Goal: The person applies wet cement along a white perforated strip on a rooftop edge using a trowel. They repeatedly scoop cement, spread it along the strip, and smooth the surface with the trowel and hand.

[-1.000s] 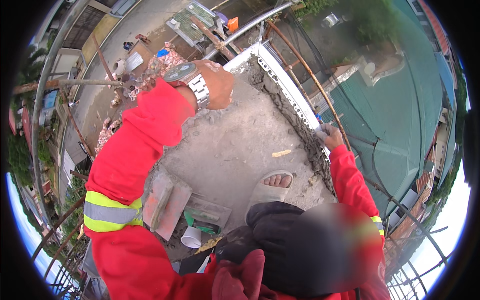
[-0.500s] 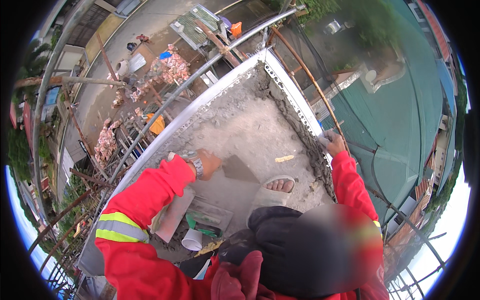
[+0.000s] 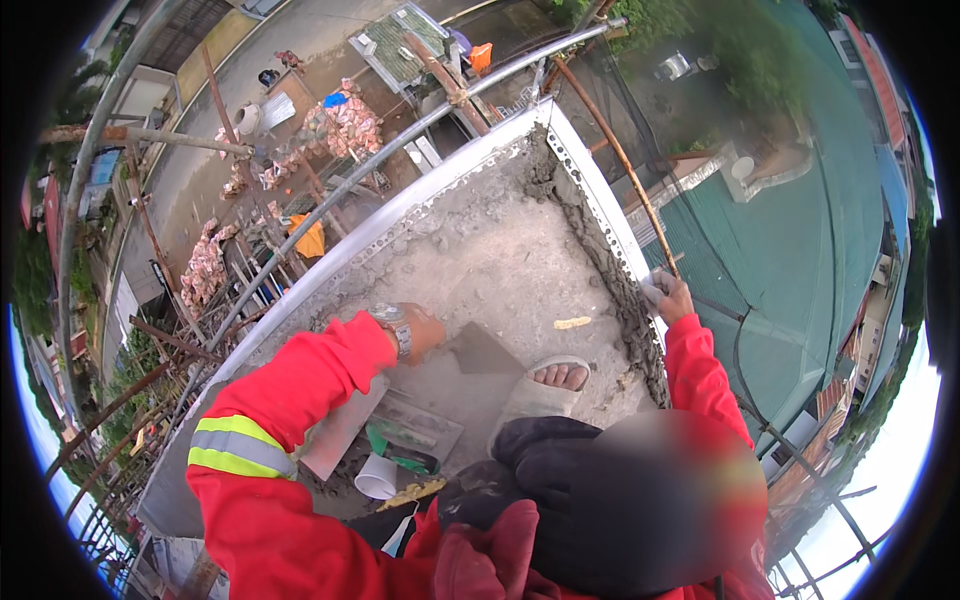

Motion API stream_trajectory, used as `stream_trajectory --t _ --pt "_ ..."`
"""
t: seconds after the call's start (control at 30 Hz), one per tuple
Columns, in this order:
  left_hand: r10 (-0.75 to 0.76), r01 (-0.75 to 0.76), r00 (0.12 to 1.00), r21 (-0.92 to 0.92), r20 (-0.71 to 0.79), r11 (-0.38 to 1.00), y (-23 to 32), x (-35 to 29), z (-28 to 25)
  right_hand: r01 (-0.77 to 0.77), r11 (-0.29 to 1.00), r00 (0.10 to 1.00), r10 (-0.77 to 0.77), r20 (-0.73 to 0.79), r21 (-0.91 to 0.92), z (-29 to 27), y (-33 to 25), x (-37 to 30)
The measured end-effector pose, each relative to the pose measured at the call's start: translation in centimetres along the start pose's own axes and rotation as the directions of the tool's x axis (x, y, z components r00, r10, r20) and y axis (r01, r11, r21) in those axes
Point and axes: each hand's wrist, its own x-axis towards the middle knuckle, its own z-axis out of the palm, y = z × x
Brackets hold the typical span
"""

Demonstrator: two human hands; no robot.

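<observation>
Closed around its handle, my left hand [image 3: 424, 334] has a trowel whose flat grey blade [image 3: 488, 350] points right, low over the rough concrete slab [image 3: 480, 260]. At the slab's right edge, my right hand [image 3: 670, 298] is closed on the white perforated edge bead [image 3: 598, 200]. A ridge of wet mortar [image 3: 605, 255] runs along the inside of that bead. Below my left forearm lie a plastering float with a green handle [image 3: 410, 455], a white cup [image 3: 377, 477] tipped on its side, and a flat grey board [image 3: 343, 430], partly covered by my sleeve.
My sandalled foot [image 3: 558, 376] stands on the slab near a small yellowish scrap [image 3: 572, 323]. A metal scaffold pipe [image 3: 400, 140] crosses beyond the left edge, above a street far below with piled sacks [image 3: 350, 125]. Green netting [image 3: 780, 250] hangs at the right.
The view has shifted slightly. My left hand still has the trowel over the slab, and my right hand stays at the edge bead.
</observation>
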Motion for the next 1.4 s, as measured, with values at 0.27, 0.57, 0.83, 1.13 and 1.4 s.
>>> stream_trajectory --t 0.27,0.57,0.83,1.13,1.4 --pt "-0.083 0.083 0.997 -0.017 -0.001 0.996 -1.9 -0.4 -3.9 -0.032 0.995 0.999 0.029 -0.038 -0.091 0.0 -0.5 -0.3" --pt "-0.26 -0.13 0.791 -0.566 -0.554 0.814 -7.3 1.3 -12.1 -0.029 0.999 1.0 0.029 -0.012 -0.026 0.1 -1.1 -0.6" --pt "-0.491 -0.275 0.373 -0.6 -0.787 0.752 -9.1 12.6 -18.6 0.005 1.0 0.999 -0.006 -0.054 -0.022 0.3 -0.8 -0.6" --pt "-0.55 -0.163 0.474 -0.683 -0.687 0.712 -9.4 14.8 -19.9 0.003 0.997 1.0 -0.002 -0.013 0.073 0.3 -0.6 -0.5" --pt "-0.576 -0.147 0.467 -0.701 -0.671 0.698 -9.4 15.2 -20.0 -0.039 0.999 0.999 0.039 -0.001 -0.005 -0.1 -2.7 -1.2"
